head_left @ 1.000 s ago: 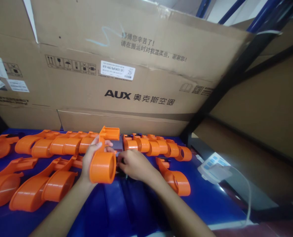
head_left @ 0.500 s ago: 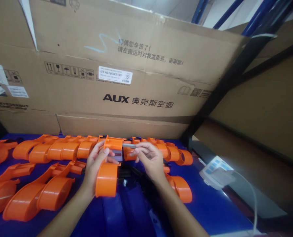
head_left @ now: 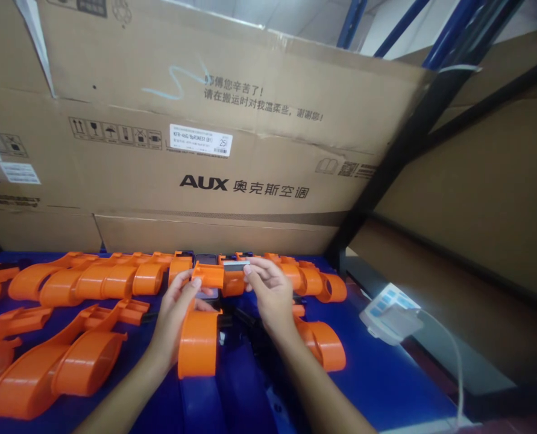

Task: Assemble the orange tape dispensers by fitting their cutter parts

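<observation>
My left hand [head_left: 175, 310] is closed round an orange plastic part [head_left: 198, 343], which has a wide curved band at the bottom and a box-like end at the top. My right hand [head_left: 270, 295] pinches a flat grey strip [head_left: 235, 266] between thumb and fingers. The strip's left end is at the right side of the part's upper end; whether it goes inside cannot be told. Behind my hands lies a dark flat device [head_left: 205, 260], partly covered by the orange part.
Similar orange parts [head_left: 90, 361] lie in rows on the blue surface [head_left: 376, 386], left, behind and right of my hands. A white device [head_left: 391, 313] with a cable sits at the right. A cardboard wall [head_left: 250, 150] and a dark slanted post [head_left: 399, 132] stand behind.
The view has shifted slightly. The grey strip now lies flatter, its broad face showing, with my right fingers at its right end. My left hand keeps its hold on the orange part.
</observation>
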`<control>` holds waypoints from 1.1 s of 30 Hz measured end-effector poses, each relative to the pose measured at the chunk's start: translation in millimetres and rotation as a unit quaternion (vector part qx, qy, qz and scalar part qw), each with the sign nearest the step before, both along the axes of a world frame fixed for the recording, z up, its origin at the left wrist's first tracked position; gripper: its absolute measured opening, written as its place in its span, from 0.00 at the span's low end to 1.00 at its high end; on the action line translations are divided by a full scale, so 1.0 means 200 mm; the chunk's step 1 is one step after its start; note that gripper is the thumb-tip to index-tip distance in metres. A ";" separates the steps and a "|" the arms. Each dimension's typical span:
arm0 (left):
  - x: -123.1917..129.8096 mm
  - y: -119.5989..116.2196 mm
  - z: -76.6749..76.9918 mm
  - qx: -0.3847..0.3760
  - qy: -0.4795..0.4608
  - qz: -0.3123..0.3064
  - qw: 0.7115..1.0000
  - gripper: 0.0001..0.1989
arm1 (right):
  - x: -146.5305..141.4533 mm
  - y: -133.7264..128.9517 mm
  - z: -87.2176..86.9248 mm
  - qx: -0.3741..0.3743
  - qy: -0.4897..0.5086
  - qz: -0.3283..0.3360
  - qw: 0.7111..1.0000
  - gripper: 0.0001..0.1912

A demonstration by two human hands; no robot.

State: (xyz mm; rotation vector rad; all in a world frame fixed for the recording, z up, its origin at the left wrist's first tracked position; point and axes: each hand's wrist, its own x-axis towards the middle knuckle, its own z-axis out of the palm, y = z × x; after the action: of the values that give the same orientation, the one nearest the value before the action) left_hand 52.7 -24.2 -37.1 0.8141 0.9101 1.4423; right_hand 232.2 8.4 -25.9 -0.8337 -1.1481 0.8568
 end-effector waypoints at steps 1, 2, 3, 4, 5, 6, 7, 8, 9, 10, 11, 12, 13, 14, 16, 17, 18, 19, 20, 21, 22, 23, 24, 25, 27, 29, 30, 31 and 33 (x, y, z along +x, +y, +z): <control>0.00 0.00 0.00 -0.002 0.001 -0.002 1.000 0.26 | 0.00 0.00 0.00 0.001 -0.001 -0.001 1.000 0.13; 0.00 -0.01 0.01 -0.005 0.002 -0.004 1.000 0.26 | -0.01 -0.01 0.00 0.001 0.001 -0.002 1.000 0.13; 0.00 -0.01 0.01 -0.008 0.001 -0.007 1.000 0.26 | -0.01 -0.01 0.00 0.001 0.004 -0.003 1.000 0.12; 0.00 -0.01 0.01 -0.011 0.001 -0.009 1.000 0.26 | -0.01 -0.01 0.00 0.000 0.006 -0.005 1.000 0.12; 0.00 -0.02 0.01 -0.013 0.000 -0.011 1.000 0.26 | -0.01 -0.01 0.00 -0.001 0.006 -0.006 1.000 0.13; 0.00 -0.02 0.01 -0.014 -0.001 -0.013 1.000 0.26 | -0.01 -0.01 0.00 -0.003 0.006 -0.007 1.000 0.13; 0.00 -0.02 0.01 -0.016 -0.001 -0.016 1.000 0.26 | -0.01 -0.01 0.00 -0.004 0.007 -0.008 1.000 0.13; 0.00 -0.02 0.01 -0.019 -0.002 -0.018 1.000 0.26 | -0.01 -0.01 0.00 -0.006 0.007 -0.007 1.000 0.13; 0.00 -0.01 0.01 -0.022 -0.002 -0.019 1.000 0.26 | -0.01 -0.01 0.00 -0.008 0.008 -0.006 1.000 0.13; 0.00 -0.01 0.01 -0.023 -0.001 -0.019 1.000 0.26 | -0.02 -0.01 0.00 -0.009 0.008 -0.004 1.000 0.14; 0.00 -0.01 0.01 -0.023 0.000 -0.018 1.000 0.26 | -0.02 -0.01 -0.01 -0.009 0.007 -0.002 1.000 0.14; 0.00 -0.01 0.02 -0.025 0.001 -0.015 1.000 0.26 | -0.02 -0.01 -0.01 -0.008 0.006 -0.002 1.000 0.14; 0.00 -0.01 0.02 -0.026 0.003 -0.011 1.000 0.26 | -0.02 -0.01 -0.01 -0.006 0.003 -0.002 1.000 0.13; 0.00 -0.01 0.02 -0.026 0.004 -0.006 1.000 0.26 | -0.02 -0.01 -0.01 -0.005 -0.002 -0.002 1.000 0.13; 0.00 -0.02 0.02 -0.024 0.007 -0.001 1.000 0.26 | -0.02 -0.01 -0.01 -0.001 -0.007 -0.003 1.000 0.12; 0.00 -0.03 0.03 -0.020 0.009 -0.001 1.000 0.26 | -0.02 -0.02 -0.01 0.001 -0.010 -0.004 1.000 0.12; 0.01 -0.03 0.02 -0.014 0.011 -0.001 1.000 0.26 | -0.03 -0.02 -0.02 0.000 -0.012 -0.003 1.000 0.12; 0.01 -0.04 0.02 -0.008 0.015 -0.001 1.000 0.26 | -0.03 -0.02 -0.02 -0.001 -0.014 -0.002 1.000 0.12; 0.01 -0.04 0.02 -0.004 0.021 0.001 1.000 0.26 | -0.03 -0.02 -0.02 -0.004 -0.017 0.000 1.000 0.12; 0.01 -0.04 0.02 0.000 0.029 0.003 1.000 0.26 | -0.04 -0.02 -0.02 -0.008 -0.020 0.003 1.000 0.13; 0.02 -0.04 0.02 0.003 0.038 0.005 0.999 0.27 | -0.04 -0.02 -0.03 -0.012 -0.020 0.006 1.000 0.13; 0.02 -0.04 0.01 0.007 0.047 0.006 0.999 0.27 | -0.05 -0.02 -0.03 -0.014 -0.016 0.007 1.000 0.14; 0.02 -0.04 0.01 0.010 0.055 0.007 0.998 0.28 | -0.06 -0.02 -0.03 -0.015 -0.008 0.006 1.000 0.14; 0.02 -0.04 0.00 0.013 0.060 0.008 0.998 0.29 | -0.06 -0.03 -0.04 -0.014 0.001 0.003 1.000 0.15; 0.02 -0.03 -0.01 0.015 0.063 0.010 0.998 0.29 | -0.07 -0.03 -0.04 -0.010 0.012 -0.003 1.000 0.15; 0.01 -0.03 -0.01 0.014 0.059 0.016 0.998 0.30 | -0.07 -0.04 -0.05 -0.004 0.006 -0.012 1.000 0.12; 0.01 -0.02 -0.02 0.013 0.056 0.019 0.998 0.30 | -0.08 -0.04 -0.05 -0.001 -0.003 -0.018 1.000 0.11; 0.01 -0.02 -0.02 0.013 0.055 0.020 0.998 0.30 | -0.07 -0.05 -0.05 0.002 -0.013 -0.024 1.000 0.11; 0.01 -0.02 -0.02 0.018 0.057 0.021 0.998 0.31 | -0.07 -0.06 -0.05 0.006 -0.033 -0.032 0.999 0.11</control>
State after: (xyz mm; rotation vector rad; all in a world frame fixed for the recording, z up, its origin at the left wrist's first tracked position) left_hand 53.8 -28.3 -40.4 0.9150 0.9946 1.4634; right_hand 217.8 -2.6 -35.9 -0.8897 -1.1773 0.7747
